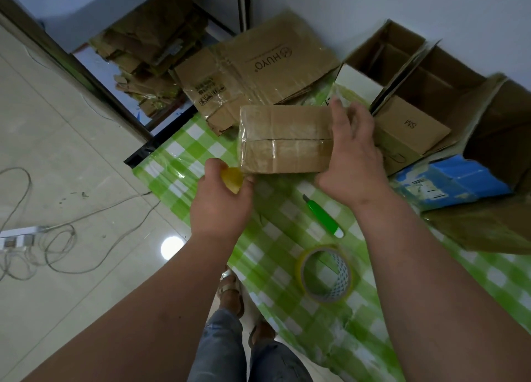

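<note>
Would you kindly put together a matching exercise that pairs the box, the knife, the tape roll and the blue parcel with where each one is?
Things:
1. box
2. knife
3. tape roll
4. blue parcel

Places:
A. flat on the tablecloth, nearest the person
B. at the big carton on the right
C. gripped at one end by the right hand
D. on the tablecloth, next to the right wrist

Pairs: 1-C, 2-D, 3-A, 4-B
</note>
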`<action>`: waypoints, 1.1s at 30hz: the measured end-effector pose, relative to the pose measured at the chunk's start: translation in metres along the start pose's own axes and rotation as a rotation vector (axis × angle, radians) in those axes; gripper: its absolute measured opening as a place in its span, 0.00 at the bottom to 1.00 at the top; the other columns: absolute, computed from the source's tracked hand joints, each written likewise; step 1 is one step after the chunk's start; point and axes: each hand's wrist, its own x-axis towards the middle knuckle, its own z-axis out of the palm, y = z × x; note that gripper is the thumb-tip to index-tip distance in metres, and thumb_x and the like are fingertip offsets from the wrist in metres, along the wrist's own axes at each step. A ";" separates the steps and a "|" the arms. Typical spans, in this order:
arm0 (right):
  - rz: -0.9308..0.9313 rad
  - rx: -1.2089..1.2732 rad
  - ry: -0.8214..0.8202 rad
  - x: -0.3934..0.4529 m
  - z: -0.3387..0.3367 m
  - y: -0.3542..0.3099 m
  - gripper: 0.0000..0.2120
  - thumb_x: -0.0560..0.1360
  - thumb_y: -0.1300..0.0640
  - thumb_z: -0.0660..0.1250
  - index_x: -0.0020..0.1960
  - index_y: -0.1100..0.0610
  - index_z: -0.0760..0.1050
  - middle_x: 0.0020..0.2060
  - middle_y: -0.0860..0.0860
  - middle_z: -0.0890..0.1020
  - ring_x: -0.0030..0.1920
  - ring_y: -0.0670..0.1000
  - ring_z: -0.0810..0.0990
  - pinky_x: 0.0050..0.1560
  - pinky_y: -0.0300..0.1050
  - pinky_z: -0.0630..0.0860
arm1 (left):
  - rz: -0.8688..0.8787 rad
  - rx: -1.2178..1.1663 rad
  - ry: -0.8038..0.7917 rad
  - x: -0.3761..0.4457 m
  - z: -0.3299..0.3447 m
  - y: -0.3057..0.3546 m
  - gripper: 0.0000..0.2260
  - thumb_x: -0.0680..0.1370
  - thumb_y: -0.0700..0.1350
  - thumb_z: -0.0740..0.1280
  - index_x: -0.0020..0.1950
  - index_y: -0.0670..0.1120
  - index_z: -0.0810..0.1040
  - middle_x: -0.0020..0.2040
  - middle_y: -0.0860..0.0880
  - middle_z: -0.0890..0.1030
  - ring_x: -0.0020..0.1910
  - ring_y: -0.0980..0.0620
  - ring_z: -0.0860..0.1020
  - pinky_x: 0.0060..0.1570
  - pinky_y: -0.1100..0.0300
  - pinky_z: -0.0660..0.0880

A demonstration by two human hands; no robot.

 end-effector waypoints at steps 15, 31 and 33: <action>0.254 -0.017 0.197 -0.041 -0.006 -0.035 0.57 0.53 0.23 0.67 0.71 0.51 0.51 0.65 0.55 0.65 0.65 0.59 0.65 0.64 0.59 0.63 | -0.211 -0.183 0.078 0.000 -0.031 0.007 0.11 0.79 0.59 0.62 0.56 0.55 0.72 0.38 0.56 0.72 0.33 0.55 0.72 0.30 0.62 0.65; 0.141 0.129 -0.224 -0.089 0.002 -0.079 0.50 0.66 0.31 0.67 0.78 0.46 0.44 0.66 0.55 0.58 0.65 0.61 0.64 0.64 0.54 0.67 | -0.157 -0.179 -0.020 -0.012 -0.062 0.016 0.06 0.80 0.56 0.62 0.54 0.58 0.73 0.40 0.57 0.70 0.37 0.54 0.71 0.33 0.59 0.66; 0.121 0.142 -0.225 -0.092 0.007 -0.082 0.53 0.65 0.32 0.70 0.78 0.49 0.44 0.66 0.56 0.58 0.65 0.61 0.64 0.64 0.53 0.68 | -0.170 -0.204 -0.010 -0.012 -0.067 0.013 0.05 0.80 0.56 0.62 0.54 0.58 0.74 0.41 0.57 0.71 0.38 0.53 0.71 0.33 0.60 0.65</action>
